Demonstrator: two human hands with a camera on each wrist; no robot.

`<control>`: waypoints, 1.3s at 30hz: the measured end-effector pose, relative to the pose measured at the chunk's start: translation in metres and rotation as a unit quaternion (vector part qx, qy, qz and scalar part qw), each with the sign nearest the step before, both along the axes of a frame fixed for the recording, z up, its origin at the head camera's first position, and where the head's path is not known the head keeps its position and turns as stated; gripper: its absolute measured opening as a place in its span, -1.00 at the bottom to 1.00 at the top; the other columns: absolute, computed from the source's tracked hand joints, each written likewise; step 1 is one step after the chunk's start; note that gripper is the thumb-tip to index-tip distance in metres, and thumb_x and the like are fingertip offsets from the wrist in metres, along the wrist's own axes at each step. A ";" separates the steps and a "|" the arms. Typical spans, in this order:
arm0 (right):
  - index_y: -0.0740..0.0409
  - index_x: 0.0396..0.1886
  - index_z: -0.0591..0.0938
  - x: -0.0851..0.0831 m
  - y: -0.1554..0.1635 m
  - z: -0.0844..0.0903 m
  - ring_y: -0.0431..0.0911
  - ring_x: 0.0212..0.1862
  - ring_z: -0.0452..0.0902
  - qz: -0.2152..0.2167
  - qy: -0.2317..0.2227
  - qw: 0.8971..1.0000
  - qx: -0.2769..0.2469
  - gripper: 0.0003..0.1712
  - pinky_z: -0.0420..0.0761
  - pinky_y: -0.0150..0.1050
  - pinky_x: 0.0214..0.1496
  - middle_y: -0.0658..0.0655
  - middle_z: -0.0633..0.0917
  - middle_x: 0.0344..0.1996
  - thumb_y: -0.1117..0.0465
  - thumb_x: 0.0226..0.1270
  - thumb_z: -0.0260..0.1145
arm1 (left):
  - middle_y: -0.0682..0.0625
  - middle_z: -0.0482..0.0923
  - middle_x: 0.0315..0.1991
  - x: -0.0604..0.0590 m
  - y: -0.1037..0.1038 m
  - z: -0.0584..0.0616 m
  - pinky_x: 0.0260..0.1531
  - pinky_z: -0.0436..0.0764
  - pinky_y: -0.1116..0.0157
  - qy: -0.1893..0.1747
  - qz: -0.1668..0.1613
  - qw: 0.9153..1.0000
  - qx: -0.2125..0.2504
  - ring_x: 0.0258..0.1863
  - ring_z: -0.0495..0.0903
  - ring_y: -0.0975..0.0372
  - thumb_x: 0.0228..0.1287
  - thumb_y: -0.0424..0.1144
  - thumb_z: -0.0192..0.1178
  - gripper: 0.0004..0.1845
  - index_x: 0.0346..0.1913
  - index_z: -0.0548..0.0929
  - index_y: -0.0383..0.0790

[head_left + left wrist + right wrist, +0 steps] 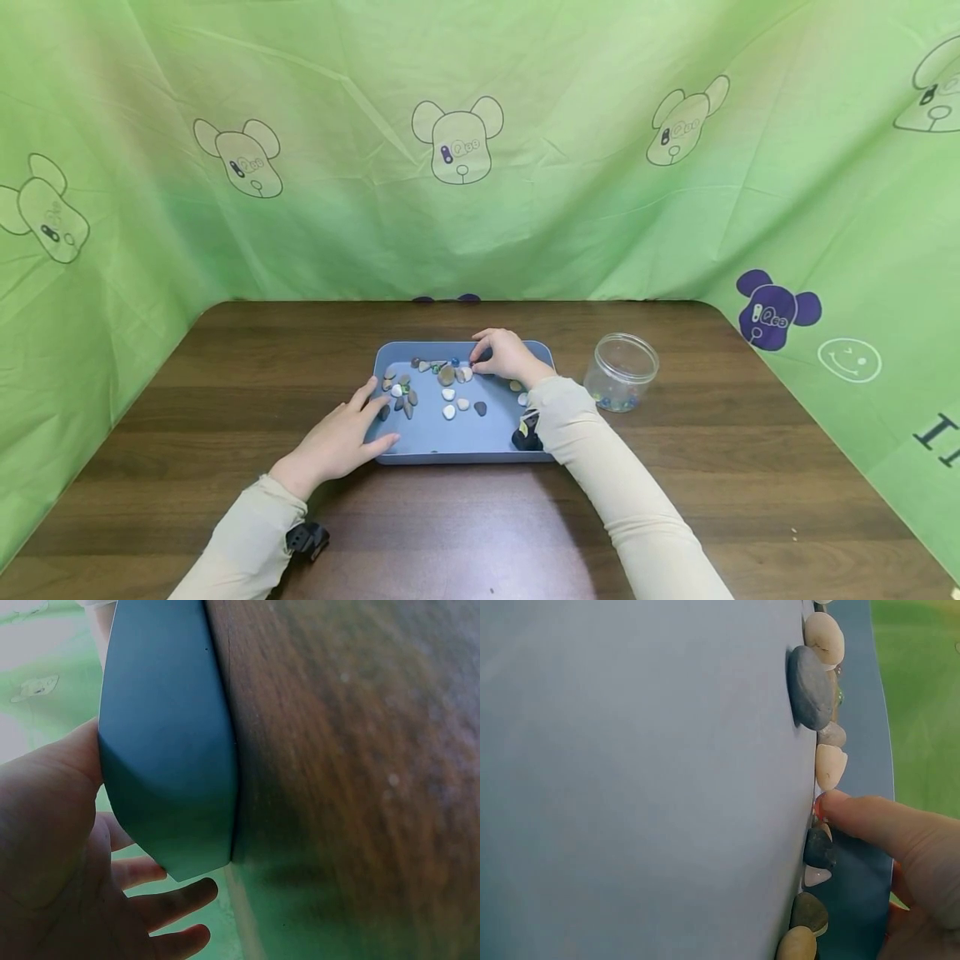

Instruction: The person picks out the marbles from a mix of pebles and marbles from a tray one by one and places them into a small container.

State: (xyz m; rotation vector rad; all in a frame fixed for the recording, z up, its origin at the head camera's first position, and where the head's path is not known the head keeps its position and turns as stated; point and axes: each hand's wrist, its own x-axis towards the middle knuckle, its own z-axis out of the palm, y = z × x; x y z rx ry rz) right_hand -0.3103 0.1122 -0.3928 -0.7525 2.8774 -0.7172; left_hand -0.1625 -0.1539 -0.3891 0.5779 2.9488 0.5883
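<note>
A blue tray on the table holds several grey, tan and white pebbles with a few small coloured beads among them. My left hand rests flat on the tray's front left corner with its fingers straight; in the left wrist view the palm lies against the tray wall. My right hand reaches to the tray's far side. One fingertip touches a small reddish bead between a white pebble and a dark one. No thumb shows against the bead.
A clear plastic jar, open on top, stands right of the tray with a few coloured beads in its bottom. The dark wooden table is walled on three sides by a green cloth printed with bear heads.
</note>
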 end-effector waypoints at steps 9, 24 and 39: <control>0.14 -0.39 0.75 -0.002 0.001 -0.001 0.13 0.24 0.43 0.011 0.005 1.000 -0.005 -0.89 0.32 0.02 0.34 0.22 0.57 0.16 0.22 0.06 0.43 | -0.31 -0.01 0.45 0.001 0.001 0.002 0.29 0.25 -0.15 -0.006 0.003 1.000 0.005 0.26 0.36 -0.16 0.31 0.04 0.08 -0.34 0.32 0.32 -0.32; 0.15 -0.30 0.75 0.006 0.003 0.012 0.14 0.30 0.35 -0.001 -0.017 0.995 -0.095 -0.85 0.27 0.07 0.38 0.19 0.51 0.23 0.24 0.10 0.39 | -0.32 -0.01 0.45 0.002 0.002 0.003 0.28 0.25 -0.16 -0.006 0.002 1.000 0.004 0.25 0.36 -0.19 0.31 0.04 0.08 -0.34 0.32 0.32 -0.32; 0.15 -0.28 0.74 0.012 0.007 0.030 0.13 0.32 0.33 0.016 0.012 0.993 -0.119 -0.84 0.28 0.07 0.38 0.20 0.51 0.23 0.21 0.13 0.38 | -0.32 -0.01 0.45 0.003 0.002 0.006 0.28 0.25 -0.16 -0.010 0.003 1.000 0.006 0.25 0.37 -0.19 0.31 0.03 0.08 -0.34 0.32 0.31 -0.33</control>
